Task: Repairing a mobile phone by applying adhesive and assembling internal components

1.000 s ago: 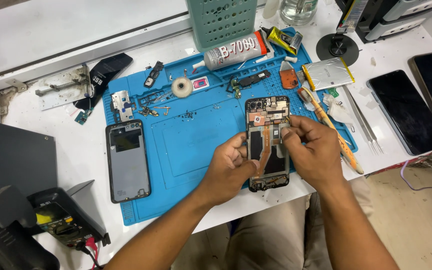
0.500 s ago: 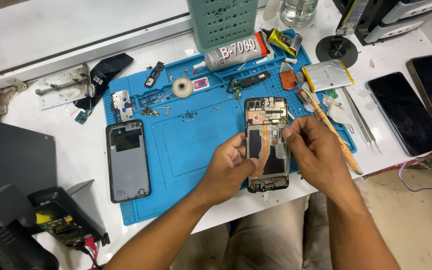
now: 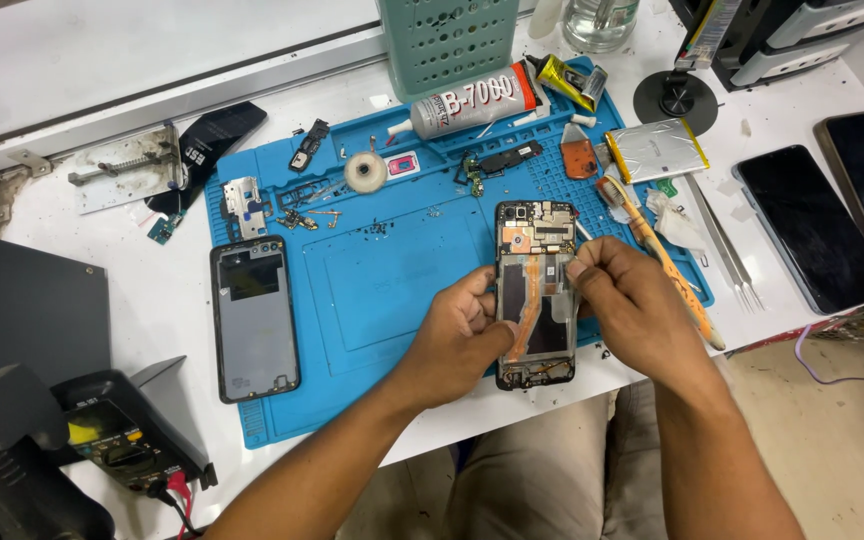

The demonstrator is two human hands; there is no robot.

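An opened phone body (image 3: 535, 292) with bare circuitry and an orange flex strip lies on the blue repair mat (image 3: 392, 280). My left hand (image 3: 462, 335) grips its left edge, thumb on the inner face. My right hand (image 3: 632, 305) rests on its right edge, fingertips pinched at the upper middle of the frame; whether they hold anything is hidden. A grey back cover (image 3: 254, 315) lies at the mat's left edge.
A glue tube (image 3: 472, 100), tape roll (image 3: 365, 172), small parts and screws lie on the mat's top. A silver battery (image 3: 657, 150), tweezers (image 3: 727, 250), an orange-handled brush (image 3: 662, 255) and two dark phones (image 3: 817, 225) lie right. A multimeter (image 3: 117, 440) sits front left; a green basket (image 3: 447, 45) stands behind.
The view has shifted slightly. My right hand's fingertips have moved a little along the phone's right side; the left hand keeps its grip.
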